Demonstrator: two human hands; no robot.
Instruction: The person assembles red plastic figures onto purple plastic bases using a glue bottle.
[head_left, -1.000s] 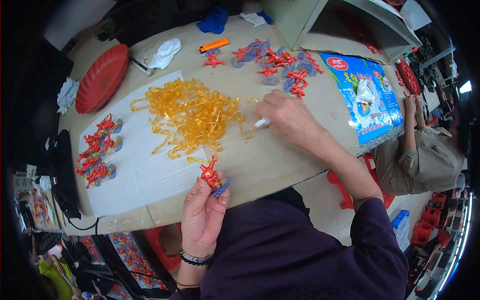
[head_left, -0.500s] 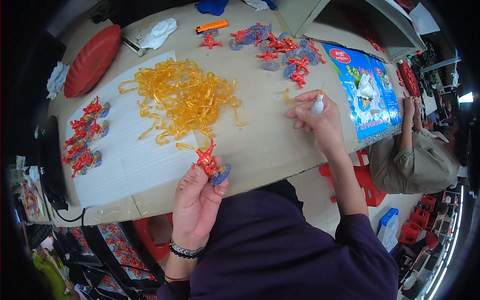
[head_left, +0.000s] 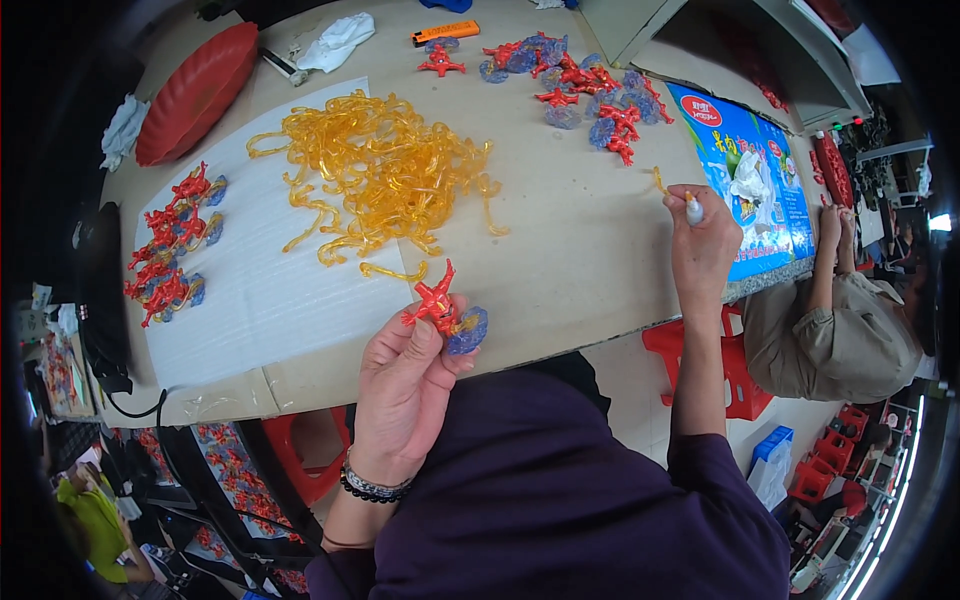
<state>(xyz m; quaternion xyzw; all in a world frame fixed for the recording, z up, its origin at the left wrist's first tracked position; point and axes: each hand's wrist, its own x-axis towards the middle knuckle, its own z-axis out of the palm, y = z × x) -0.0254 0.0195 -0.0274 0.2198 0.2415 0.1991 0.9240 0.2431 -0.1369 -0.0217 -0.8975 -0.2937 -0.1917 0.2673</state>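
My left hand [head_left: 405, 385] pinches a small red figurine [head_left: 436, 305] near the table's front edge. A translucent blue-purple piece [head_left: 467, 331] sits at the figurine's right side, with a bit of yellow beside it. Further right, over the table, my right hand [head_left: 706, 245] is closed around a small white dropper bottle [head_left: 694, 212] with an orange tip. A curved translucent yellow piece [head_left: 657, 180] sticks out at its fingertips. Between my hands and to the left lies a heap of similar yellow pieces [head_left: 380, 180]; one loose strand [head_left: 393, 273] lies just behind the figurine.
Finished-looking red figurines [head_left: 165, 245] stand in a row on the white sheet [head_left: 230, 345]. More red-and-blue ones [head_left: 610, 105] lie at the back right. A red tray [head_left: 195, 95], an orange box cutter [head_left: 446, 34] and a blue printed sheet [head_left: 715, 150] are around. Another person [head_left: 820, 330] sits at right.
My right hand has moved to the right with the bottle and yellow piece, and the bottle has tilted. My left hand still holds the figurine. The whole view has shifted slightly.
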